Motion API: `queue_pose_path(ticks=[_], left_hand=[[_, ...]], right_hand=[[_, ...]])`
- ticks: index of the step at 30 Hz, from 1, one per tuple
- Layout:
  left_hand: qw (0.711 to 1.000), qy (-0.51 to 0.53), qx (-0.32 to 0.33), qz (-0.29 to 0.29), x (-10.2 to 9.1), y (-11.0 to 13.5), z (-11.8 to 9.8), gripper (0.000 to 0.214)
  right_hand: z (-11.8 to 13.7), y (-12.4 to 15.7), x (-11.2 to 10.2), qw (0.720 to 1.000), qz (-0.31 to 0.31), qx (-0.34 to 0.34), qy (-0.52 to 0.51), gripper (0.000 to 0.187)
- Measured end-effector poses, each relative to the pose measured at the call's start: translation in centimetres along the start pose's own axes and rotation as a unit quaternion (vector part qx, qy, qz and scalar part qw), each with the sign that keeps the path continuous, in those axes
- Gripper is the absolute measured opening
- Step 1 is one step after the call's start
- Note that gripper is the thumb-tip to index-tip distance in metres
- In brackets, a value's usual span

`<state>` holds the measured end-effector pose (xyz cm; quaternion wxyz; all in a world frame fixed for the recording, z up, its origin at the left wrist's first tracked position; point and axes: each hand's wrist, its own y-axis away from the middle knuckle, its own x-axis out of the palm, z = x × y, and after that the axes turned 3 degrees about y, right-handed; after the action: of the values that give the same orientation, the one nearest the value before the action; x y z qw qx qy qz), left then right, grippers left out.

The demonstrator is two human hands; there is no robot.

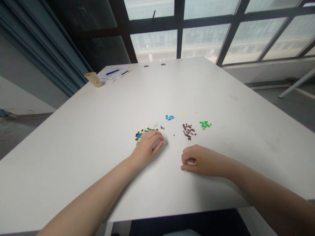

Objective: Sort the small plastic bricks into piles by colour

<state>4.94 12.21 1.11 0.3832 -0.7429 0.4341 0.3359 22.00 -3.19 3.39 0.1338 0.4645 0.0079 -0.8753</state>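
My left hand [147, 147] rests on the white table [98, 131] with its fingers curled down, over the right edge of a mixed heap of small plastic bricks [140, 134] in yellow, blue and brown. Its fingertips are hidden, so I cannot tell whether it holds a brick. My right hand [199, 160] lies a little to the right, curled with its fingertips together, and no piece shows in it. Ahead of it lie a brown brick group [188, 131], a green group [205, 125] and a blue group [169, 117]. A few faint yellow pieces [182, 113] lie beyond.
A tan paper cup [93, 79] stands at the far left corner of the table beside papers with a blue pen [112, 72]. Two round grommets [146, 66] sit in the far edge. Windows lie beyond, a dark curtain hangs at left.
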Motion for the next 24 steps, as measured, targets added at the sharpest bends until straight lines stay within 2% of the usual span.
queue_pose_path(ticks=[4, 8, 11, 14, 17, 20, 24], left_hand=[[0.996, 0.086, -0.008, 0.001, 0.1, 0.1, -0.8, 0.014], [0.971, 0.221, -0.087, 0.008, 0.7, 0.1, -1.5, 0.014], [0.919, 0.359, -0.161, 0.038, 1.5, 0.2, -1.6, 0.014], [0.855, 0.465, -0.218, 0.070, 2.2, 0.4, -1.5, 0.018], [0.818, 0.515, -0.242, 0.085, 2.5, 0.5, -1.4, 0.019], [0.805, 0.533, -0.243, 0.094, 2.5, 0.6, -1.4, 0.018], [0.813, 0.523, -0.238, 0.097, 2.7, 0.6, -1.4, 0.016]], right_hand=[[-0.2, -0.2, 0.4, 1.000, -0.029, 0.008, 0.004, 0.016], [-0.9, -0.6, 1.1, 0.986, -0.164, 0.025, 0.033, 0.010], [-1.1, -1.0, 1.6, 0.966, -0.255, -0.004, 0.049, 0.012], [-1.0, -1.3, 2.0, 0.953, -0.297, -0.036, 0.054, 0.015], [-0.7, -1.5, 2.4, 0.941, -0.328, -0.052, 0.061, 0.015], [-0.6, -1.6, 2.7, 0.932, -0.350, -0.067, 0.058, 0.013], [-0.4, -1.6, 2.8, 0.926, -0.364, -0.085, 0.055, 0.013]])
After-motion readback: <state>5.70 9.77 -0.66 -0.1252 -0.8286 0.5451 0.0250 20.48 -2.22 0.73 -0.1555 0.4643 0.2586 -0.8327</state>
